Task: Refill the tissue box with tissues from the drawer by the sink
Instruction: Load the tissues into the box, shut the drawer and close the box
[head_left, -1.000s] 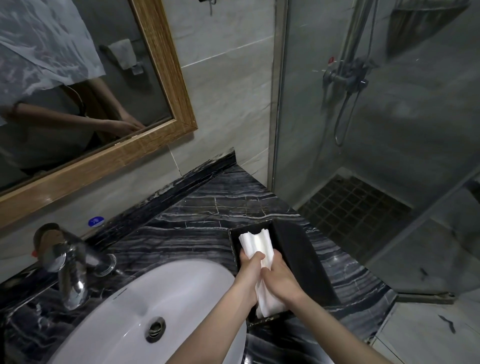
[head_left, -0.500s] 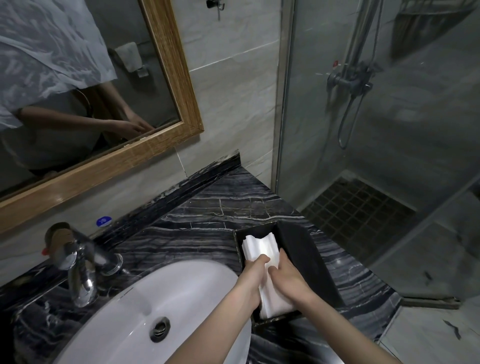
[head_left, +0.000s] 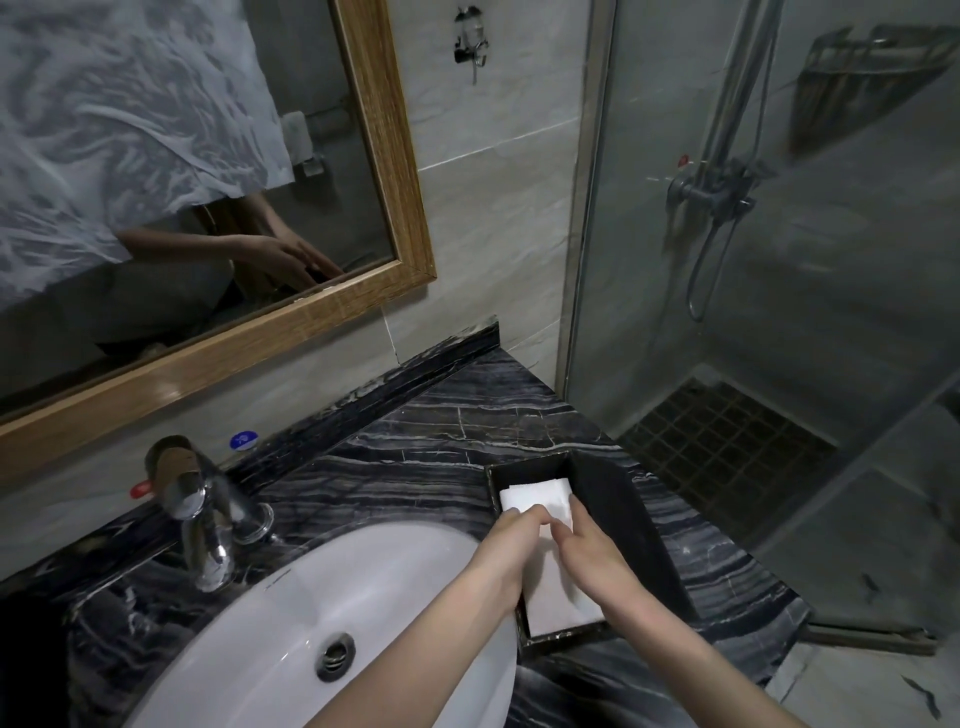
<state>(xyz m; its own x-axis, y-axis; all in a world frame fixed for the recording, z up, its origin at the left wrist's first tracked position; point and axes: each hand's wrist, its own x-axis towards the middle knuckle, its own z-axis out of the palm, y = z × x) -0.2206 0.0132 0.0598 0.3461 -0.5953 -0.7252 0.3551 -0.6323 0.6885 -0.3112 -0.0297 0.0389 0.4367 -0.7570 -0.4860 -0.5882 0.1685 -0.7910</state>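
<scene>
Tissues (head_left: 537, 498) now sit lower inside the black tissue box (head_left: 626, 540) on the counter (head_left: 441, 447). Left hand (head_left: 511, 548) pinches them and right hand (head_left: 589, 553) presses flat, seating them. Next, probably release gently.

Tissues pushed down into the box.
The tissues (head_left: 537, 501), which had bulged up above the tissue box (head_left: 623, 525) a second before, sank flatter inside it as the left hand (head_left: 506, 551) and right hand (head_left: 592, 556) moved lower.
</scene>
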